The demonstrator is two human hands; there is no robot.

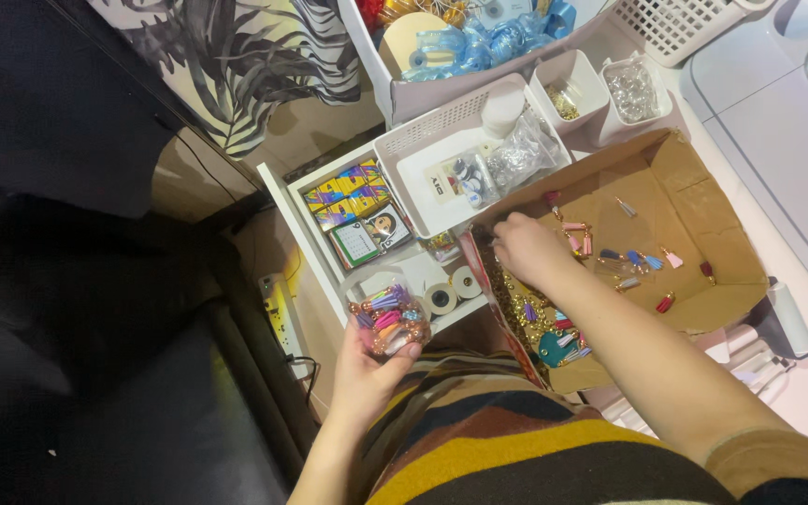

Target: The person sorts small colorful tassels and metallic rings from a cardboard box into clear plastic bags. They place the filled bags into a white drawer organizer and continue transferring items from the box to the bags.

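Observation:
My left hand (367, 363) holds a clear plastic container (387, 316) filled with several small coloured tassels, over my lap. My right hand (527, 247) reaches into an open cardboard box (694, 187) at its near left corner, fingers curled down among the contents; I cannot tell if they pinch anything. Loose tassels (640, 260) in pink, blue and red lie scattered on the box floor. A pile of gold chain and more tassels (544, 327) sits along the box's near side.
An open white drawer (278, 192) holds coloured cards and tape rolls (453, 290). A white basket (441, 122) holds small bags. Two white cups (572, 79) of small parts, a bin of blue ribbon (479, 42) and a white cutting machine (797, 159) stand around.

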